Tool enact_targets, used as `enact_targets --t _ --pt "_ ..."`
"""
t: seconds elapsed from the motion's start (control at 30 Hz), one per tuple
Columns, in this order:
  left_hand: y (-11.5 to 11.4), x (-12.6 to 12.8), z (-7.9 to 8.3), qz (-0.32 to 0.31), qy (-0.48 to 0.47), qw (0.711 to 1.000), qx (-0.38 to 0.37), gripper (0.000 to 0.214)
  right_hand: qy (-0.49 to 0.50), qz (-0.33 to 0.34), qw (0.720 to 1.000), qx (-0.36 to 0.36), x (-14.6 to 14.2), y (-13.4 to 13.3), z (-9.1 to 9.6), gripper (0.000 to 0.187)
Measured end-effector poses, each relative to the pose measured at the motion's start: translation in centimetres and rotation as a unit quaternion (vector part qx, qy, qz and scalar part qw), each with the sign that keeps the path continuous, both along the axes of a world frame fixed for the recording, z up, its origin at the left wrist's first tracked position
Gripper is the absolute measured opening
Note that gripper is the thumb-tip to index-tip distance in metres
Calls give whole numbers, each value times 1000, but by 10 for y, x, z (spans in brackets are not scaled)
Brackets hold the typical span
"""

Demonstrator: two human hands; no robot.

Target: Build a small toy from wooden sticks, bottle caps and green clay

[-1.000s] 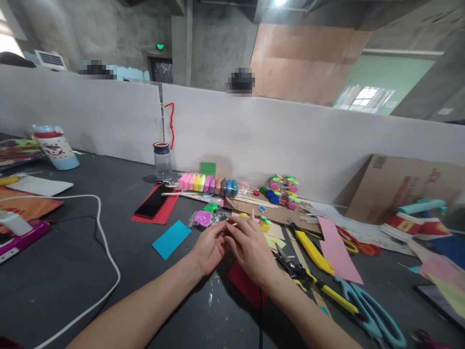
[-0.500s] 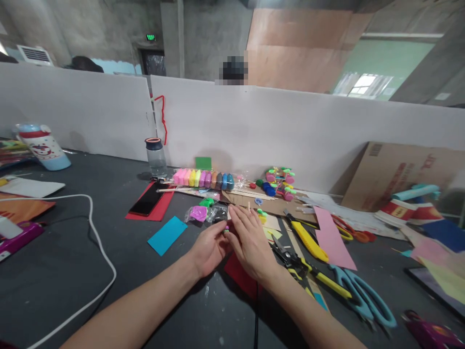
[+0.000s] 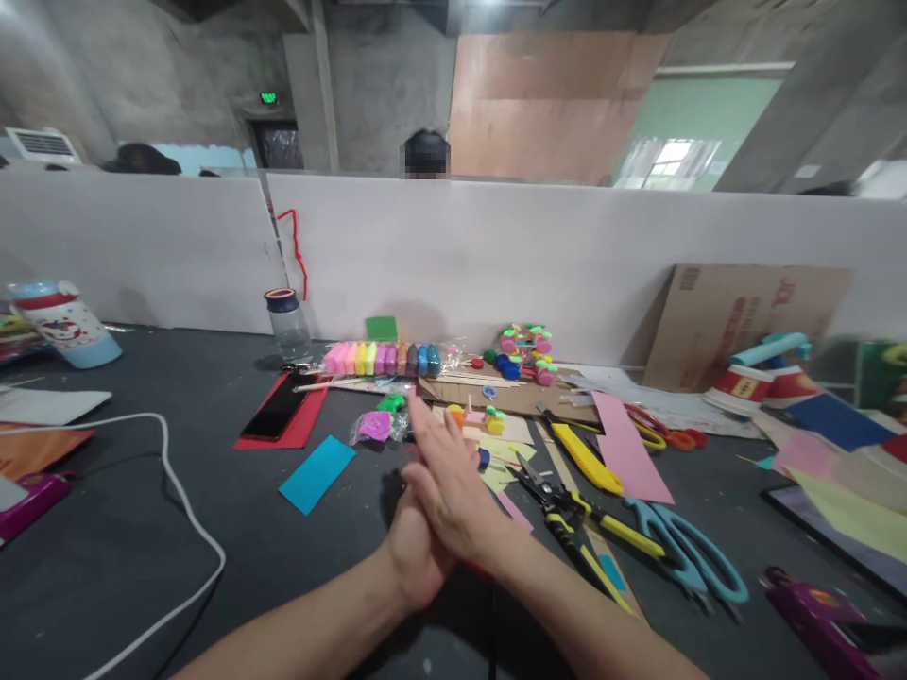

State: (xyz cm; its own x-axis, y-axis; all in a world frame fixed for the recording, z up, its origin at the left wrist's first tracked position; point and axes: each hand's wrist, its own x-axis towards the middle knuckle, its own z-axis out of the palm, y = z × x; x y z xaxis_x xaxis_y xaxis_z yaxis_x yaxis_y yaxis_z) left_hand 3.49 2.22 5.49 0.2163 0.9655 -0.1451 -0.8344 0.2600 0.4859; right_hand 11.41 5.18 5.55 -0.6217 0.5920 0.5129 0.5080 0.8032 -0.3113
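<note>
My right hand (image 3: 446,482) lies flat on top of my left hand (image 3: 411,562), palm against palm, its fingers stretched out and pointing away to the left. Most of the left hand, fingers included, is hidden under it, as is anything between the palms. The hands hover over the dark table (image 3: 142,529), just in front of a clear bag of pink clay (image 3: 373,427) and a small yellow and green clay figure (image 3: 492,421). A row of coloured clay blocks (image 3: 379,359) lies further back.
Right of my hands lie pliers (image 3: 559,505), a yellow utility knife (image 3: 581,458), teal scissors (image 3: 684,548) and pink paper (image 3: 627,444). To the left are blue paper (image 3: 316,473), a phone (image 3: 276,416) on red paper and a white cable (image 3: 191,529). A white partition (image 3: 531,255) closes the back.
My fingertips were pinching a small piece together; now the right hand has flattened over the left, palm to palm. The camera has shifted, so the table items sit further left.
</note>
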Motion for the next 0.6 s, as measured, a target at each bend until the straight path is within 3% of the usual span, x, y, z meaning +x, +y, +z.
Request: enact_targets --t 0.1,0.27,0.33,0.4,0.47,0.53,0.6 --pt "4 -1 22 20 22 1000 10 56 29 -12 999 -1 6 0 14 61" --pt "2 12 40 72 53 995 55 48 76 72 994 19 17 -28 51 63" --pt "-10 30 42 74 79 987 122 54 170 35 984 33 27 -30 65 60" --pt "-19 43 47 51 80 985 143 59 192 -24 981 15 37 -24 73 61" --pt "-21 47 56 29 76 979 186 65 197 -59 977 63 42 -20 73 58" --pt "-19 42 62 68 80 978 178 67 147 -6 987 58 39 -24 69 60" --pt "-20 37 61 88 88 979 163 68 96 93 991 4 34 -31 69 71"
